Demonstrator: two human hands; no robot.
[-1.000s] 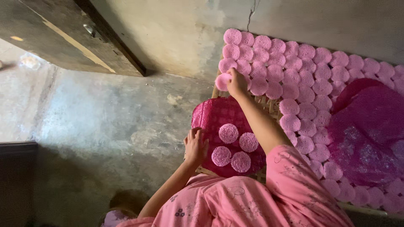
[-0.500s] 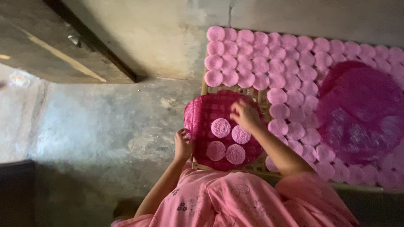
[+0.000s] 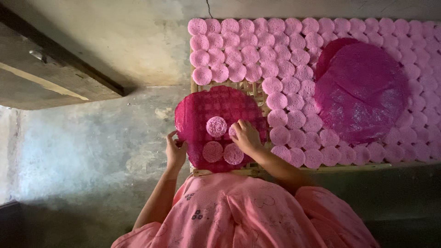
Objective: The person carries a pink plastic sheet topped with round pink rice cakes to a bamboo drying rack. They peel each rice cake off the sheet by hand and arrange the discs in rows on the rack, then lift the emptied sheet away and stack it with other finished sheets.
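A rough grey concrete floor [image 3: 92, 151] fills the left and near part of the scene, stained and patchy. At far left a dark wooden door [image 3: 41, 78] stands open at a slant, a small metal latch [image 3: 37, 55] on its face. Along the far edge runs a pale plastered wall [image 3: 138, 41] with a thin crack [image 3: 209, 8] near the top. At right, well apart from the door, lies a stack of large round magenta mesh sheets [image 3: 363, 92].

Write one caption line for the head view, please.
Right hand picks at pink discs on a woven tray; left hand holds its edge.
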